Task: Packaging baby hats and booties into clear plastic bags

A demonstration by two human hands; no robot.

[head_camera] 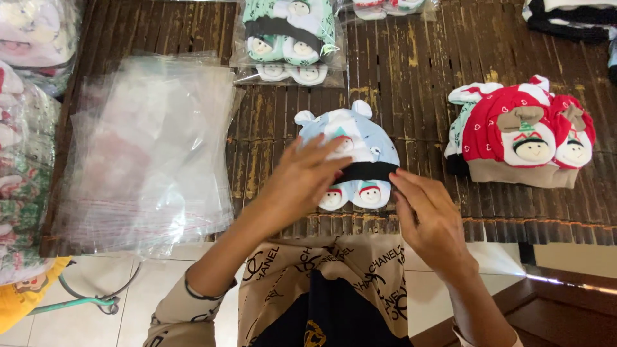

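A light blue baby hat (360,132) with small ears lies on the dark slatted table (411,71), with a pair of little face-patterned socks (360,195) at its lower edge and a black band (369,171) across them. My left hand (302,183) lies flat on the hat's left side, fingers spread toward the band. My right hand (429,215) pinches the band's right end at the hat's lower right corner.
A stack of clear plastic bags (148,148) lies at the left. Red baby hats (520,138) sit piled at the right. Bagged green sets (289,38) lie at the back, with more bagged goods (22,167) along the left edge.
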